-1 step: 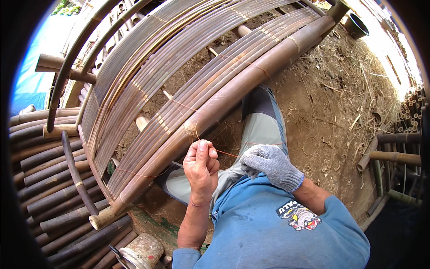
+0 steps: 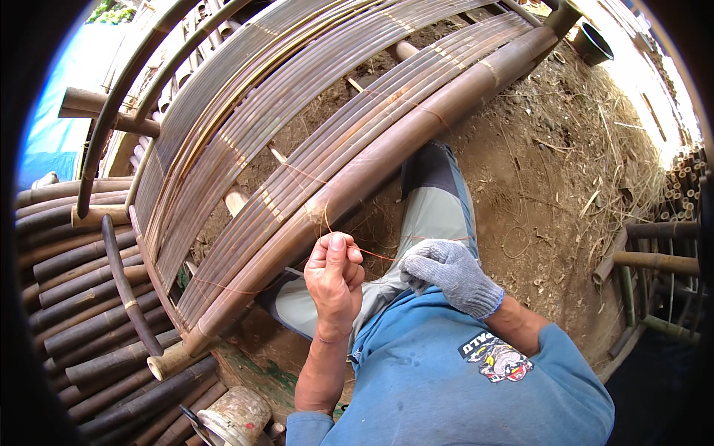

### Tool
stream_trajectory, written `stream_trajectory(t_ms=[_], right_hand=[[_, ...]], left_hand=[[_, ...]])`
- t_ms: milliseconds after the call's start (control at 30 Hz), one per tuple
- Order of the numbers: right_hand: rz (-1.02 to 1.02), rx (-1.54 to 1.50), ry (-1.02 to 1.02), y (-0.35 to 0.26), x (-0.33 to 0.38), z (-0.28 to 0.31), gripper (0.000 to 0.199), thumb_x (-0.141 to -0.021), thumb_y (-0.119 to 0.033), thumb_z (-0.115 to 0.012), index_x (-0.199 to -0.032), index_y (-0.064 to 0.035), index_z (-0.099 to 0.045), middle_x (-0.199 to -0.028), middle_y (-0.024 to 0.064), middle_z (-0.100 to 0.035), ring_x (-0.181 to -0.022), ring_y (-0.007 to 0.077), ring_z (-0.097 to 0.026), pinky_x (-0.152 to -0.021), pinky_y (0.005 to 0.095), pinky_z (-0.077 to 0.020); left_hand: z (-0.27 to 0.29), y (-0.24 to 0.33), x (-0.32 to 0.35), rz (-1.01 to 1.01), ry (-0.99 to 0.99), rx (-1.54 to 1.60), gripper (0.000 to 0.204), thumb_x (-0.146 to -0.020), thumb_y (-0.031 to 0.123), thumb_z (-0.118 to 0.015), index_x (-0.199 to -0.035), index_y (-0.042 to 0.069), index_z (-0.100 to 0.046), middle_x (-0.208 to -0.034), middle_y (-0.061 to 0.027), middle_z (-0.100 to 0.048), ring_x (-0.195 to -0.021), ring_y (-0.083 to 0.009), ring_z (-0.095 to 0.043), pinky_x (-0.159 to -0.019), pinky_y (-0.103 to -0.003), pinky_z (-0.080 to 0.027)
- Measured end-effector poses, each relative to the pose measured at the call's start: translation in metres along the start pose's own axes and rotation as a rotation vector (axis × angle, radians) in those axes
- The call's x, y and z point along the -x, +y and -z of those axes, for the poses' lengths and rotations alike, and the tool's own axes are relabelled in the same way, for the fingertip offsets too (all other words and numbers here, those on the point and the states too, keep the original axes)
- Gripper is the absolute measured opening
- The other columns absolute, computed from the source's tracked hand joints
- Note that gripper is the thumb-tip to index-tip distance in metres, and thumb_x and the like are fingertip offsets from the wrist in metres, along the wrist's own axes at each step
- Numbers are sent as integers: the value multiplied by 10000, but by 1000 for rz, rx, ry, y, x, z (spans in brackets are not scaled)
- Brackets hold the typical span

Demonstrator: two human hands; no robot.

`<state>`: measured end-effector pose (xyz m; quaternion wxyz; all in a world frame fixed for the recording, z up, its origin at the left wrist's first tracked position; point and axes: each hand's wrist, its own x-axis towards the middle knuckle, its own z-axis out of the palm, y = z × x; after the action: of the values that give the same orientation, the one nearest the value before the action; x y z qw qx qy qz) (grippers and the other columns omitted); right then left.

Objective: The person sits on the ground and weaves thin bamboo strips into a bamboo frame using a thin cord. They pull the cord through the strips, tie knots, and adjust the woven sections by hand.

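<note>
Bare left hand (image 2: 335, 279) pinches thin orange wire (image 2: 372, 255) beside long brown bamboo pole (image 2: 387, 160); grey-gloved right hand (image 2: 450, 275) grips the wire's other end.

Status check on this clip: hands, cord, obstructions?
Left hand bare, pinching orange cord. Right hand gloved, closed at cord's other end. Cord runs to bamboo frame. Nothing between.

Above the hands, the bamboo frame (image 2: 312, 149) looks smooth and faintly glossy, brown and streaked. The thin orange cord (image 2: 372, 254) between them seems plastic. A coarse grey knit glove (image 2: 450, 275) covers the right hand; the earth floor (image 2: 550, 171) beyond is rough, dry, strawy.
</note>
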<state>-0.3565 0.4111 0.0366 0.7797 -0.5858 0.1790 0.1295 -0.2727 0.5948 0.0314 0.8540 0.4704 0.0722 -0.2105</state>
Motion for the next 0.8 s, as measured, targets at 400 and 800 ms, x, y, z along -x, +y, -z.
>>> stream_trajectory(t_ms=[400,800], right_hand=[[352,331,128,33,10,-27,72,-887,-105,-707,-927,-45,-712,-847,90,-683,-765,200,-656,-693,322,-523],[121,-481,-410,27,23,-18,228,-913,-235,-601,-876,-12,-627,-778,99,-605,-764,238,-571,-752,373,-483]], left_hand=[[5,-15,60,133,1,-445,123,-947,107,-696,-954,-14,-677,-825,49,-608,-693,-4,-475,-614,-160,-388],[37,-25,95,486,54,-36,123,-915,112,-685,-861,54,-591,-641,81,-409,-509,-16,-276,-449,-200,-223]])
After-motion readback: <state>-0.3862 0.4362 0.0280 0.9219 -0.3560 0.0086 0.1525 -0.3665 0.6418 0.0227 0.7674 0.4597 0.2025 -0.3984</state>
